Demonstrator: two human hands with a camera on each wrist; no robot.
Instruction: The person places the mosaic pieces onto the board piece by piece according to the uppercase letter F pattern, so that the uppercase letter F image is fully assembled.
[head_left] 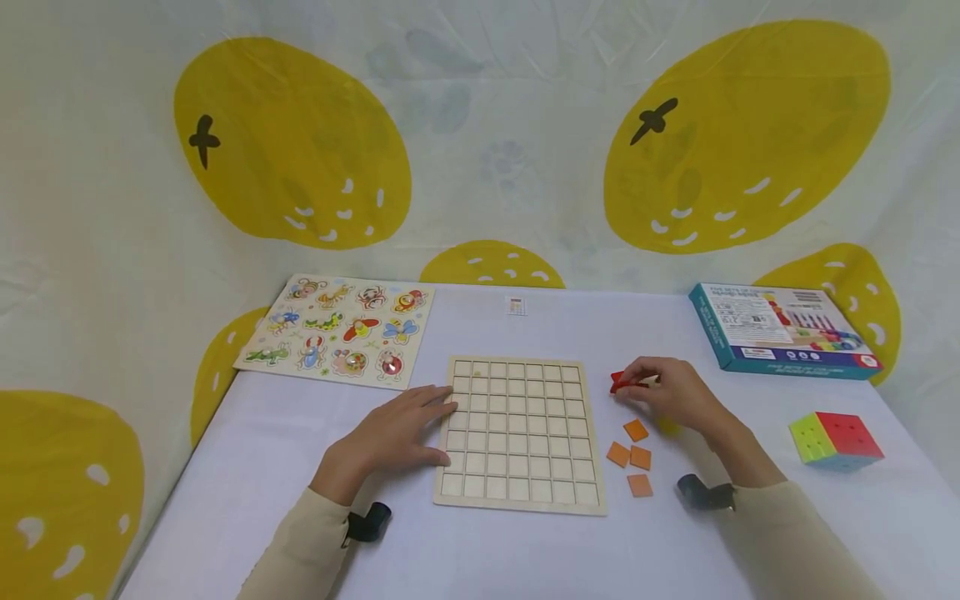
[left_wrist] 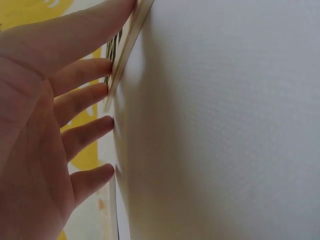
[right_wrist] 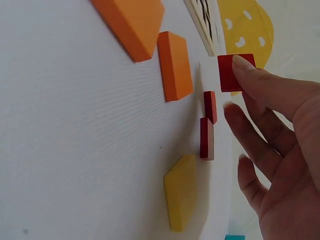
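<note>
A pale wooden grid board [head_left: 521, 433] of square cells lies in the middle of the table. My left hand [head_left: 397, 429] is at its left edge, fingers and thumb extended, their tips on the frame. To the right of the board, my right hand [head_left: 675, 392] pinches a red square tile [right_wrist: 227, 75] between thumb and fingers, above the table. Below that hand, two more red tiles [right_wrist: 205, 140] and a yellow tile [right_wrist: 182, 192] lie on the cloth. Several orange tiles [head_left: 640, 457] are scattered nearer to me, beside the board's right edge.
An insect picture puzzle [head_left: 341, 329] lies at the back left. A flat boxed toy [head_left: 783, 329] is at the back right, with a colour cube [head_left: 835, 440] in front of it. Behind the board is a small printed card [head_left: 516, 306]. Patterned fabric [head_left: 510, 167] hangs behind the table.
</note>
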